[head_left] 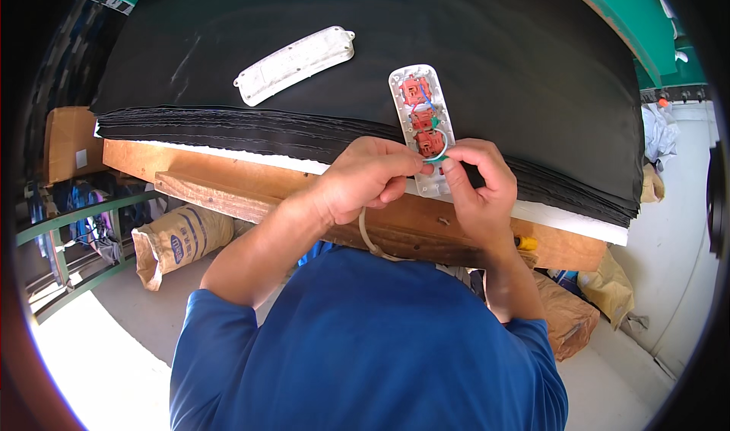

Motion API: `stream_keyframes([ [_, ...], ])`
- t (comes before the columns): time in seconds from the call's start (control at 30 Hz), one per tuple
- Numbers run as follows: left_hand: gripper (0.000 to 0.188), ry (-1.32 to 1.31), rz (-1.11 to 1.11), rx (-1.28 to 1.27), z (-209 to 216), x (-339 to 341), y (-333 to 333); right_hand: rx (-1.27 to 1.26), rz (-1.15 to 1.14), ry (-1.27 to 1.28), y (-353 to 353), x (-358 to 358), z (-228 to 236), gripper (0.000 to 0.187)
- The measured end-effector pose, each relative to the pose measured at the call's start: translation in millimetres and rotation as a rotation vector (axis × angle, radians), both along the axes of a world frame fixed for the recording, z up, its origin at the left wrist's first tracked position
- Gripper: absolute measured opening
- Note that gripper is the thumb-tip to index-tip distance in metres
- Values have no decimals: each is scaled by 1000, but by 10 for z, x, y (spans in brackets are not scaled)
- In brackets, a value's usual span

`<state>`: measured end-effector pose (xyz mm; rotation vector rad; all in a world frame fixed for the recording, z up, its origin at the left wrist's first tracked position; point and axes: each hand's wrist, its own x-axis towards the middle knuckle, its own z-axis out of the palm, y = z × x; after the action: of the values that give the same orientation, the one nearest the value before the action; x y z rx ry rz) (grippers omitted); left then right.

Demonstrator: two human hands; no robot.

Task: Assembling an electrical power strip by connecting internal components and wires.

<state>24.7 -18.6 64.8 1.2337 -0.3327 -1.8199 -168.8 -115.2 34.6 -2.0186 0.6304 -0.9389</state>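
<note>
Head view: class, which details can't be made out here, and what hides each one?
All in the head view:
- Where the pale wire ends: too small, and covered by the fingertips of the left hand and right hand.
- The far end of the light cable: hidden behind the blue shirt.
- The underside of the loose white cover: turned down against the black sheets.

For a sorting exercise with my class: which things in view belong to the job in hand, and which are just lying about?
Job in hand:
- open white housing
- red inserts
- green wire, at the fingers
- pale cable, probably
- white cover, set aside, probably its lid

Apparently lying about:
- cardboard box
- printed paper sack
- brown sack
</note>
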Motion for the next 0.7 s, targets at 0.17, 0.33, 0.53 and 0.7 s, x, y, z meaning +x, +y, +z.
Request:
stream_keyframes([
  [0.17, 20, -487, 152, -253, 10, -235, 51, 143, -37, 29, -13, 59, -1, 8],
  [0.33, 15, -974, 386, -623, -307, -388, 92, 276, -36, -6, -6, 132, 31, 5],
  [0.53, 15, -1159, 353, -888, -309, -395, 90, 258, -88, 16, -5, 182, 21, 5],
  [0.7, 9, -944, 305, -813, -253, -343, 110, 291, -82, 10, 6, 184, 33, 7],
])
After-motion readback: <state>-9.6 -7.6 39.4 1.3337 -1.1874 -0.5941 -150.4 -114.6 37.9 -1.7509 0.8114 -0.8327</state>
